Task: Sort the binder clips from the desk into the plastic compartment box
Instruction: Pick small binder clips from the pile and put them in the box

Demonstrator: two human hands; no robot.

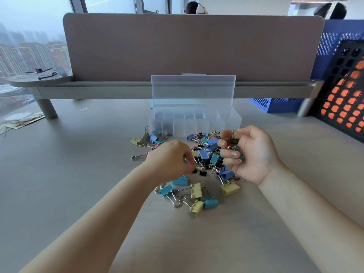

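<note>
Binder clips (204,155) on office desk (78,174), right hand (254,154) clutching several, left hand (169,156) pinching one

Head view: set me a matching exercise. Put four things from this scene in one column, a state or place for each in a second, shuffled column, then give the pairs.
Things
1. compartment box
2. left hand
3. right hand
4. black crate

States or places
A. holds several small clips
B. its lid stands open
C. far right, orange showing through its holes
D. fingertips down in the clip pile

Pairs: 1-B, 2-D, 3-A, 4-C
</note>
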